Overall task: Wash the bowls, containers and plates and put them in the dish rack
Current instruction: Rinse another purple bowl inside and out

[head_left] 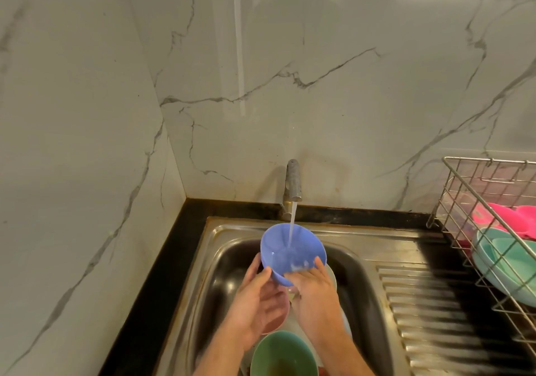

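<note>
The blue bowl [291,252] is held over the sink [359,262], tilted with its mouth turned toward the camera, right under the tap [293,182]. A stream of water [292,224] runs from the spout into the bowl and pools at its near inner wall.

The left hand [255,303] grips the bowl from the left and below, thumb on the outer wall near the rim and fingers curled under the base. The right hand [314,294] holds the near right side, with fingertips [295,274] lying over the rim into the bowl. The two hands sit close together, both clamped on the bowl.

Below the hands, in the basin, more dishes wait: a green bowl [282,358] at the near edge, a pinkish bowl [275,320] partly hidden under the left hand, and a pale plate [333,278] behind the right hand.

To the right, past the ribbed drainboard [429,311], stands the wire rack [475,201] on the black bench [162,282]. It holds teal plates [507,262] leaning on edge and pink pieces [510,219] farther back. Marble-veined wall tiles [290,85] rise behind the sink and along the left.
</note>
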